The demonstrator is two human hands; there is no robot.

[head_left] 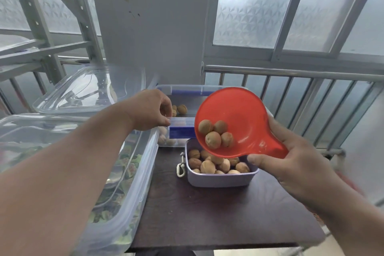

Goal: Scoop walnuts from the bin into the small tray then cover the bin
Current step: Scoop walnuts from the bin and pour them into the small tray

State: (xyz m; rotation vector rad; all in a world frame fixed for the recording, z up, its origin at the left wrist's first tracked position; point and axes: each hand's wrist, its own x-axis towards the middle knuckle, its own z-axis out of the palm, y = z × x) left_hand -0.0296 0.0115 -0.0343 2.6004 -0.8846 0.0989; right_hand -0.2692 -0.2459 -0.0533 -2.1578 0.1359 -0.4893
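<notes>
Pour step: right hand [291, 164] grips red scoop [234, 118] handle, tilted over small tray [220, 181]; four walnuts [216, 135] at lip. Left hand [149, 110] pinches bin [180, 131] near rim, probably steadying. Next: tip further, then fetch lid.

right hand [291, 164] grips red scoop [234, 118] | walnuts [216, 136] over small tray [220, 180]

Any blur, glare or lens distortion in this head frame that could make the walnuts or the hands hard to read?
Head view: wide-angle bending bows the window frames and railing; daylight is soft through frosted glass, shadows faint; glare sheens the clear lid; the red scoop, its walnuts, the small tray and both hands stay fairly sharp.
</notes>
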